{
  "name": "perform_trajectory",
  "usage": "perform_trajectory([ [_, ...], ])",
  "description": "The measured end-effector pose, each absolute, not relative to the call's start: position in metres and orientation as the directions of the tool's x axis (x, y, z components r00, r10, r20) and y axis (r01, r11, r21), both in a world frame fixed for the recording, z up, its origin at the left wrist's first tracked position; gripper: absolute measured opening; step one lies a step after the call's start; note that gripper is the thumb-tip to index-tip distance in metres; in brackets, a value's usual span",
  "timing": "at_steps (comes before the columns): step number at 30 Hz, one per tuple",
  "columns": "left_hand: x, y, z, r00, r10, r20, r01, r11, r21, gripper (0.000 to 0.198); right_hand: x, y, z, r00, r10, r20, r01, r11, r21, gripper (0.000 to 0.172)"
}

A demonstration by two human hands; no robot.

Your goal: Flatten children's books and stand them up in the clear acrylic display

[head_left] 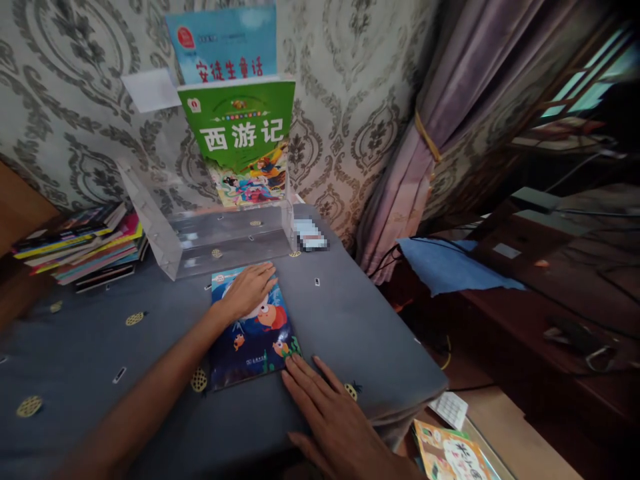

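1. Across the upper part of the dark blue book (pixel 253 343), the left hand (pixel 249 291) lies palm down, its forearm reaching in from the lower left.
2. Its fingers are nearly straight, close together and grip nothing; their tips point to the right, over the book's top right corner.
3. Below those fingers, most of the book's cover shows, lying flat on the grey tablecloth (pixel 350 303).
4. Near the book's lower right corner, the right hand (pixel 325 403) comes in from the lower right, palm down.
5. Its fingers are stretched out, slightly spread and hold nothing; the foremost tips rest at that corner, while the thumb stands well apart, lower and to the left.
6. Just beyond the left fingers sits a clear rack (pixel 167 250), with a green book (pixel 240 143) upright at its back and a light blue book (pixel 225 43) behind that.
7. Farther left of the left fingers is a stack of books (pixel 97 243).
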State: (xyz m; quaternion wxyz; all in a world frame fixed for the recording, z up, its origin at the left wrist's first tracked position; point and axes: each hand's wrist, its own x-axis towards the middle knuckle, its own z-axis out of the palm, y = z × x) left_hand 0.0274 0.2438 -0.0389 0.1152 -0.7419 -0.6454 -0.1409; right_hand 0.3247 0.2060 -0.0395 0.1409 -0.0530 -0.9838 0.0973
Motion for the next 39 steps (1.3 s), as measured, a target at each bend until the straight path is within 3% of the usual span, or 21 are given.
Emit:
perform_trajectory([
  [7, 0.021, 0.235, -0.049, 0.127, 0.910, 0.396, 0.988, -0.150, 0.029, 0.037, 0.318, 0.218, -0.030, -0.951, 0.110, 0.288, 0.068, 0.986, -0.153, 0.045],
  [13, -0.005, 0.194, -0.047, -0.066, 0.936, 0.346, 0.997, 0.046, 0.067, 0.039, 0.313, 0.225, -0.031, -0.920, 0.106, 0.379, 0.015, 0.972, -0.236, 0.035],
  [20, -0.029, 0.154, -0.052, -0.202, 0.904, 0.377, 0.975, 0.148, 0.169, 0.041, 0.274, 0.243, 0.003, -0.961, 0.103, 0.257, 0.013, 0.945, -0.327, 0.018],
  [27, -0.027, 0.156, -0.058, -0.214, 0.882, 0.419, 0.970, 0.142, 0.197, 0.040, 0.162, 0.273, -0.006, -0.976, 0.064, 0.207, 0.012, 0.970, -0.244, 0.048],
  [35, -0.027, 0.156, -0.060, -0.241, 0.886, 0.397, 0.962, 0.164, 0.216, 0.041, 0.144, 0.319, -0.037, -0.938, 0.321, 0.128, 0.272, 0.915, -0.299, 0.059],
  [39, -0.026, 0.156, -0.062, -0.247, 0.876, 0.415, 0.959, 0.160, 0.232, 0.041, 0.150, 0.325, -0.039, -0.918, 0.377, 0.120, 0.323, 0.889, -0.324, 0.060],
])
